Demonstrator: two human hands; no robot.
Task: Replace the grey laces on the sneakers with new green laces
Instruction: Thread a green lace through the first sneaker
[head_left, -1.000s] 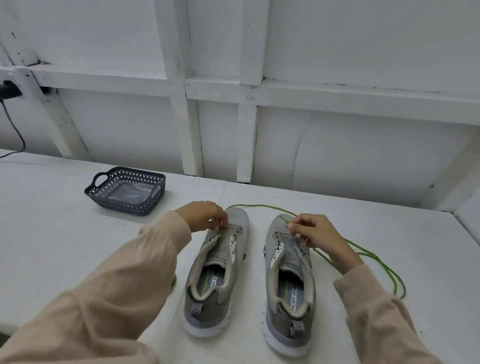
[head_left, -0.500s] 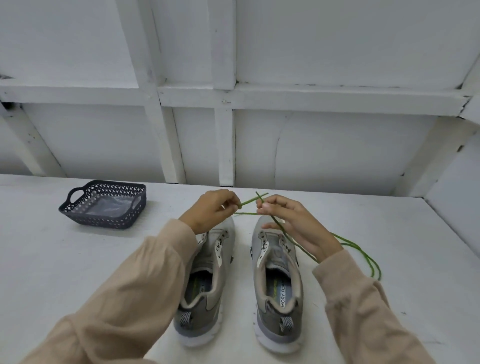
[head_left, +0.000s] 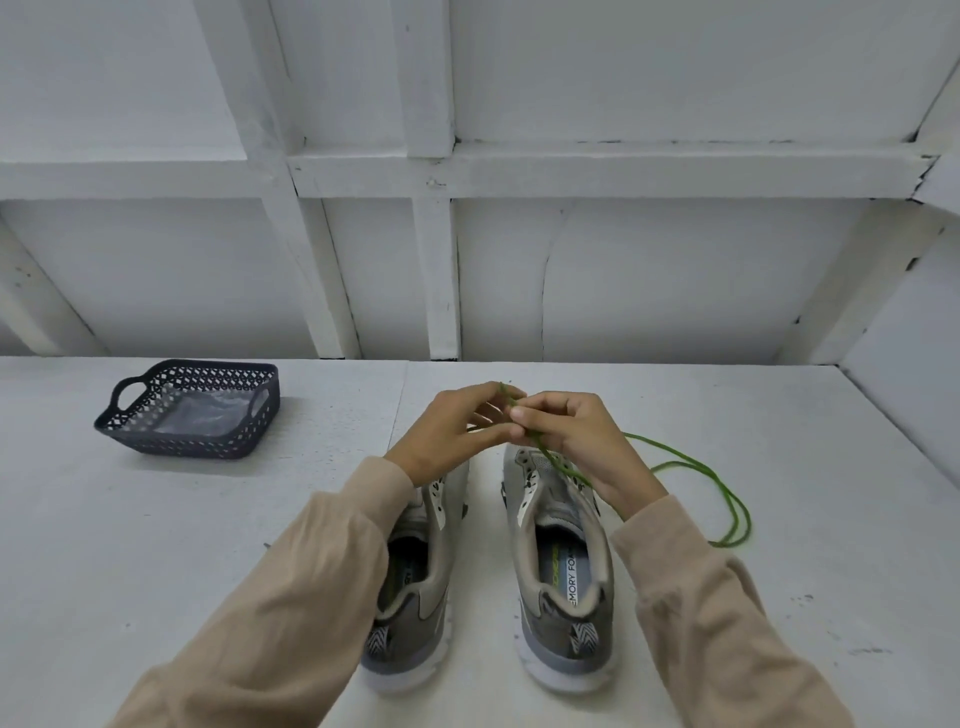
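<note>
**Left hand (head_left: 447, 434) and right hand (head_left: 576, 441) are closing together on the green lace (head_left: 562, 466)**

Across the white table (head_left: 156, 545), two grey sneakers are standing side by side with their heels toward the person. The left sneaker (head_left: 415, 623) is lying partly under a beige sleeve (head_left: 291, 597), and the right sneaker (head_left: 566, 597) is showing its insole. A dark perforated basket (head_left: 156, 447) is sitting well apart at the far left.

Half a second ago the hands were hovering slightly apart, with two lace ends poking out between them. Now the fingertips are touching above the toes, and those ends are mostly hiding inside the fingers. The left hand is pinching the lace with its fingers curled. The right hand is pinching it too, between thumb and forefinger. From there the lace is running back over the right hand and looping onto the table, to the right of the right sneaker.
</note>
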